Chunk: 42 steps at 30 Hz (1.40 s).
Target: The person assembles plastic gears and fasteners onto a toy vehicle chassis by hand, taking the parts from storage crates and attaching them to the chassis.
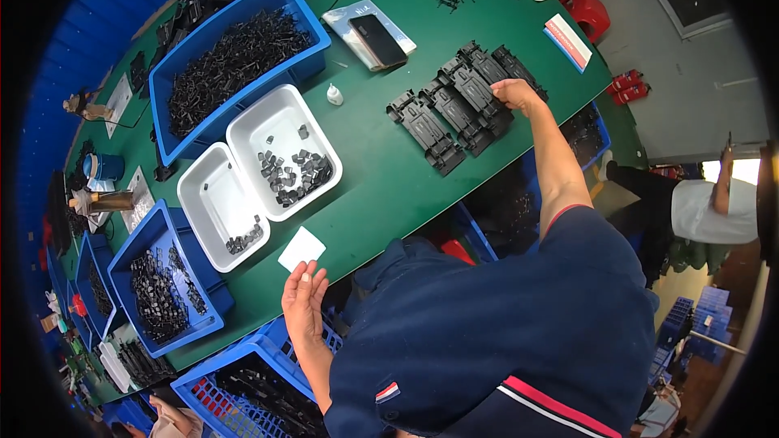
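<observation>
My right hand (515, 96) reaches far across the green table (381, 170) and closes on the end of a black plastic part in a row of several long black plastic parts (458, 105) lying side by side. My left hand (304, 300) is open and empty at the table's near edge, fingers spread. It sits just below a small white paper square (302, 247). Beyond the paper stand two white trays (280, 126) (209, 199) holding small dark grey pieces.
A large blue bin (235, 57) of black clips stands at the back. Smaller blue bins (162, 284) of black parts line the left, and a blue crate (243, 393) sits below the table edge. A dark phone (377, 39) and a small white bottle (334, 96) lie mid-table. Another person (714, 207) is at the right.
</observation>
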Tool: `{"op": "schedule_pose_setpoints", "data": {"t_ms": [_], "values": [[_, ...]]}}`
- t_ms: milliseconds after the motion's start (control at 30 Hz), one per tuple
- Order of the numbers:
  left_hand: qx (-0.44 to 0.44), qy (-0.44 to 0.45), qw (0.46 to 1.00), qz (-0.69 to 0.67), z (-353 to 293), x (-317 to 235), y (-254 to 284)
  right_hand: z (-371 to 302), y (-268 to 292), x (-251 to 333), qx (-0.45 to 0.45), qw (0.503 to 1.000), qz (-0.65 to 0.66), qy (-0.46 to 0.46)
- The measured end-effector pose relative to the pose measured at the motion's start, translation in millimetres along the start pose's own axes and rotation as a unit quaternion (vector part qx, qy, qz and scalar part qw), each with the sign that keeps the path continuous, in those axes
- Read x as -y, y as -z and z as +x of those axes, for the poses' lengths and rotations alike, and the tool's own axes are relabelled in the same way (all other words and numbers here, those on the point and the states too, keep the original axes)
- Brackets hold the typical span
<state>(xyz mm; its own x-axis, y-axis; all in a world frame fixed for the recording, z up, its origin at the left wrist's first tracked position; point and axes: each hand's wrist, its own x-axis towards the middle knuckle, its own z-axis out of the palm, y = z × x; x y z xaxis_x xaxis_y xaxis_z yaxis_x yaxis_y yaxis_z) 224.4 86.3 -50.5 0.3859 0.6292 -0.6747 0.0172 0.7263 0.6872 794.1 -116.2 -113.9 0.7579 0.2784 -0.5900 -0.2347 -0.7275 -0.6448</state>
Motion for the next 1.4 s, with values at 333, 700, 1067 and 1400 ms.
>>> {"op": "schedule_pose_setpoints", "data": {"t_ms": [333,700,1067,1400], "values": [[-0.142,-0.187,0.971,-0.041,-55.7,-37.4,82.9,-56.6,-71.8,29.1,-0.179,0.939,-0.088,0.28],[-0.576,-0.008,0.791,0.208,-112.2,167.7,325.1,-153.8,-283.6,102.6,0.16,0.854,-0.127,0.478],[-0.336,0.085,0.87,0.35,-129.8,202.4,326.4,-156.4,-360.4,135.2,0.131,0.6,-0.601,0.511],[-0.408,0.418,0.778,0.231,-194.2,303.6,376.4,-139.4,-376.2,132.0,0.127,0.603,-0.614,0.493]]}}
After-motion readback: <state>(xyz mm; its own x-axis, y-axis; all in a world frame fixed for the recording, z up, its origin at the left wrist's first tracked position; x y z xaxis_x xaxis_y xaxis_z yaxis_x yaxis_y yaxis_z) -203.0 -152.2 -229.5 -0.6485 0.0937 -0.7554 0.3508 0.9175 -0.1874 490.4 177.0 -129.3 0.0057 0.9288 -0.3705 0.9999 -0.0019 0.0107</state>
